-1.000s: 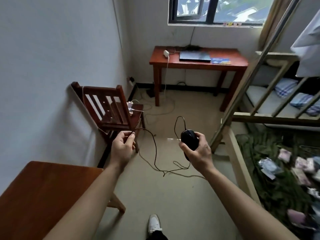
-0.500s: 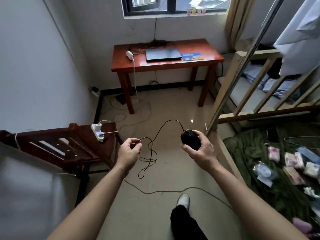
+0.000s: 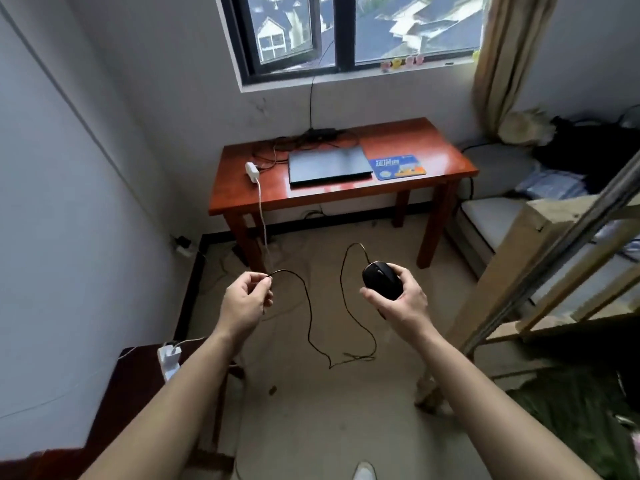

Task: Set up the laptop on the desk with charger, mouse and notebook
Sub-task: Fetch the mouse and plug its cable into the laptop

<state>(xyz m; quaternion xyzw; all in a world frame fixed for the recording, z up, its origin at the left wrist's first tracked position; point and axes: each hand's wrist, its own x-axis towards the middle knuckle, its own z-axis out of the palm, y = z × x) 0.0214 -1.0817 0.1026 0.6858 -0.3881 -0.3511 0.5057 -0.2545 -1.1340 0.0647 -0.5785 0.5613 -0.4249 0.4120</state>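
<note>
My right hand (image 3: pixel 398 299) grips a black wired mouse (image 3: pixel 382 279) in mid-air. Its thin black cable (image 3: pixel 309 317) loops down between my hands, and my left hand (image 3: pixel 245 299) pinches the cable's plug end. Ahead stands a red-brown wooden desk (image 3: pixel 429 147) under the window. A shut dark laptop (image 3: pixel 329 164) lies flat on the desk's middle. A blue mouse pad (image 3: pixel 397 167) sits just right of the laptop. A white charger brick (image 3: pixel 251 169) lies on the desk's left part, and its white cord hangs over the front edge.
A dark wooden chair (image 3: pixel 138 382) with a white power strip (image 3: pixel 168 358) on it stands at lower left. A bunk bed frame (image 3: pixel 540 258) with a metal pole fills the right. Cables trail on the floor (image 3: pixel 221 265) near the desk's left legs. A window (image 3: pixel 346 32) is above the desk.
I have walked closer to the desk, which now looks larger and more central. The chair has slid toward the lower left. Both hands keep their hold on the mouse and its cable.
</note>
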